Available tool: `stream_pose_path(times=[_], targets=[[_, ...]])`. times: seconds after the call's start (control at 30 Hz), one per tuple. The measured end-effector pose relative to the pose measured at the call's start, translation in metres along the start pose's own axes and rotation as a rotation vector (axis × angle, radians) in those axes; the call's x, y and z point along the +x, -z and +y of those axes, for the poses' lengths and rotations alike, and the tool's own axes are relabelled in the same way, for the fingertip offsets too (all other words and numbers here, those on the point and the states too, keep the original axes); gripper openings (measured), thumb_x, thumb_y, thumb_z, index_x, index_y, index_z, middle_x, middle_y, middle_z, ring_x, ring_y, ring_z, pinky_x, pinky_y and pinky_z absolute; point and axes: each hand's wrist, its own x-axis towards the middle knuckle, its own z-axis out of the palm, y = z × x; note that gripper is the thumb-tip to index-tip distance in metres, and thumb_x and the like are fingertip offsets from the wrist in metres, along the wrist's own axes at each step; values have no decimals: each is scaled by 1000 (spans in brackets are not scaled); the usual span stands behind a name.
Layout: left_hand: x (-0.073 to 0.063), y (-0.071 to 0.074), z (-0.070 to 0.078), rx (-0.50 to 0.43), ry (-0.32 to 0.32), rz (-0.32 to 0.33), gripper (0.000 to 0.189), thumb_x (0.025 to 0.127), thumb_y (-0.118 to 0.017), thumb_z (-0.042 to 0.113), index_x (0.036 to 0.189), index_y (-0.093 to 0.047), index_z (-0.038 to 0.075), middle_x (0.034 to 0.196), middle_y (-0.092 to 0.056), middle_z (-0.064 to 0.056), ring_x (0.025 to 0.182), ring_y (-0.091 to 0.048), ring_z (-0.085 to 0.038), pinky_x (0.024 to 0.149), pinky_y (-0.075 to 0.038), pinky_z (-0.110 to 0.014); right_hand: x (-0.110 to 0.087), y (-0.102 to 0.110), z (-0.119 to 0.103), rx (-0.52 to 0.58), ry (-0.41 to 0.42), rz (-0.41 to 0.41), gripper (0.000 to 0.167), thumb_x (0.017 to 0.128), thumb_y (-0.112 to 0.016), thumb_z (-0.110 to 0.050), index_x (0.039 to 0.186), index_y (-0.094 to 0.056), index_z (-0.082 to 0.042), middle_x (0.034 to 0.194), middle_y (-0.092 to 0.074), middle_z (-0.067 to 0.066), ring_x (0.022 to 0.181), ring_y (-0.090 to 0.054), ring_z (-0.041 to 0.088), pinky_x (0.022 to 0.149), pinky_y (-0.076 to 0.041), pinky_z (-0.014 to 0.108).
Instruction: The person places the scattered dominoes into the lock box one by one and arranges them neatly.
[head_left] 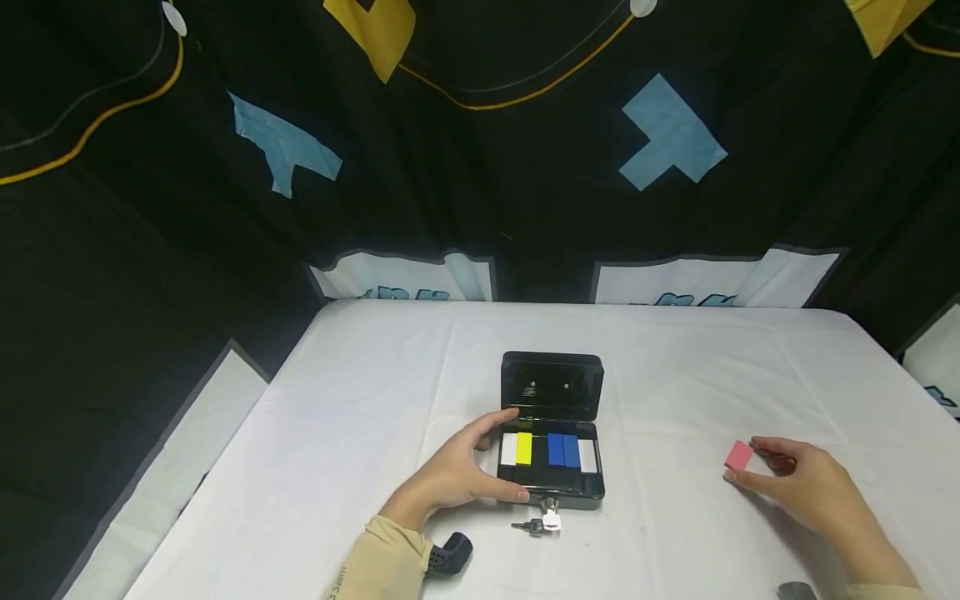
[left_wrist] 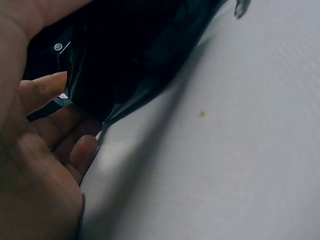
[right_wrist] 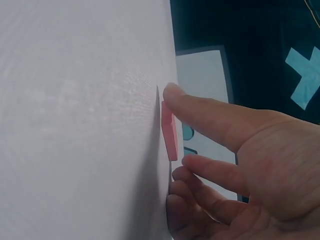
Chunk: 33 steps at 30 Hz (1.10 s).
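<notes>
A black metal box point(head_left: 551, 495) sits on the white table with its lid point(head_left: 552, 386) raised. Inside stand upright-looking strips in a row: white point(head_left: 508, 449) and yellow point(head_left: 523, 448) at the left, two blue point(head_left: 563, 450) and another white point(head_left: 587, 456) at the right, a dark gap between. My left hand point(head_left: 459, 471) grips the box's left side, thumb at the front edge, fingers toward the hinge. Away to the right, my right hand point(head_left: 813, 487) pinches a pink block point(right_wrist: 170, 132) between thumb and index finger, close to the tabletop.
In front of the box, a silver padlock point(head_left: 551, 517) hangs or lies at its latch, with a key point(head_left: 529, 527) beside it. White cloth covers the table point(head_left: 675, 375). A black curtain point(head_left: 480, 192) with coloured patches hangs behind.
</notes>
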Motion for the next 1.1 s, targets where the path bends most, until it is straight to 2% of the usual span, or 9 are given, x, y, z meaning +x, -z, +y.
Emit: stream_pose_path(times=[0.57,0.83,1.1], targets=[[0,-1,0,-8,6,5,102,59,-99,30,147,-49,36,153,-43,-2,131,-44,-36,102,-37,-64,1,0,0,-54,66,0,89,78,-81,-57,132,-57,9,124,-56,38,113,-51,53,91,-41,69],[1,-1,1,-11,4,3,102,59,-99,29,147,-49,36,153,-43,-2,131,-43,-36,102,-37,-63,0,0,-4,-34,25,1,79,78,-83,-52,125,-62,8,115,-59,34,100,-54,43,87,-46,64],[-1,0,1,1,13,8,102,59,-99,31,147,-49,37,153,-43,-2,131,-44,-36,102,-37,-64,-3,1,-11,42,3,3,81,73,-88,-49,124,-62,9,106,-65,23,95,-57,34,77,-53,48]])
